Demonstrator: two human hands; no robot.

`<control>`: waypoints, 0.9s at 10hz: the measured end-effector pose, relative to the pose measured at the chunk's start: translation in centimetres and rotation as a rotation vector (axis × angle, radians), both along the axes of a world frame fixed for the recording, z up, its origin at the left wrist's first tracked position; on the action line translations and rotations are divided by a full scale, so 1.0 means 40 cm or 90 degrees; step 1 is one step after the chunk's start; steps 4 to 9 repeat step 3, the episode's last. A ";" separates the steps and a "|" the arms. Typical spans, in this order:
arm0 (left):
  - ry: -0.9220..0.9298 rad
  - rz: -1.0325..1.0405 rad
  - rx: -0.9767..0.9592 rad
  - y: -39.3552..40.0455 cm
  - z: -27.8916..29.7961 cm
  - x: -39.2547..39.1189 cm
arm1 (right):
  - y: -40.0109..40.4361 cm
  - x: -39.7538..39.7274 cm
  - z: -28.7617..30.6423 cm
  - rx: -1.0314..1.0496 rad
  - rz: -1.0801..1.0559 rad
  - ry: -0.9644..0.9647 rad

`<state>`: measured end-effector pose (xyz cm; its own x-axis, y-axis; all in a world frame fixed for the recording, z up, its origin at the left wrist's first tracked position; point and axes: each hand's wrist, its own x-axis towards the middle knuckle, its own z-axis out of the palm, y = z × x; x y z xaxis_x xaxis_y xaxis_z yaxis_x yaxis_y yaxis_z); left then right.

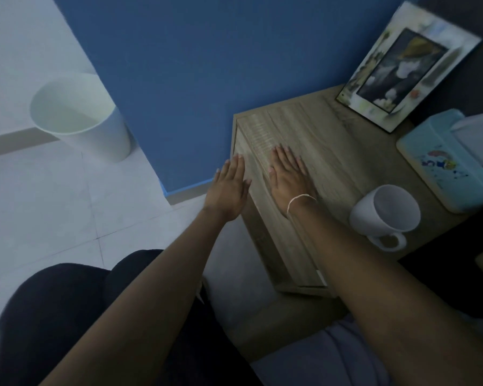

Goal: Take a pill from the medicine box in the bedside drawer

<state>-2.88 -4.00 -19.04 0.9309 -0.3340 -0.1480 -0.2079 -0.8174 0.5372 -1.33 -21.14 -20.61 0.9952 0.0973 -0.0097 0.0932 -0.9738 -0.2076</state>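
Observation:
A light wooden bedside cabinet point(332, 151) stands against the blue wall, its drawer front point(265, 218) facing left and closed. No medicine box or pill shows. My right hand point(289, 176) lies flat, palm down, on the cabinet top near its front edge, a thin white band around the wrist. My left hand point(229, 188) hovers flat with fingers together, just off the cabinet's front edge above the drawer face. Neither hand holds anything.
On the cabinet top stand a white mug point(385, 213), a light blue tissue box point(446, 165) and a framed picture point(405, 68). A white waste bin point(81, 115) sits on the tiled floor to the left. My dark-clothed knees fill the bottom left.

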 end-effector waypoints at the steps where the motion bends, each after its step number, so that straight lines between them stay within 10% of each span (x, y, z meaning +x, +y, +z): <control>1: 0.006 0.017 0.021 0.036 0.051 -0.025 | -0.001 0.014 0.029 -0.016 0.004 0.076; 9: -0.046 0.060 0.040 0.141 0.133 -0.058 | 0.059 0.024 0.103 0.026 -0.015 0.105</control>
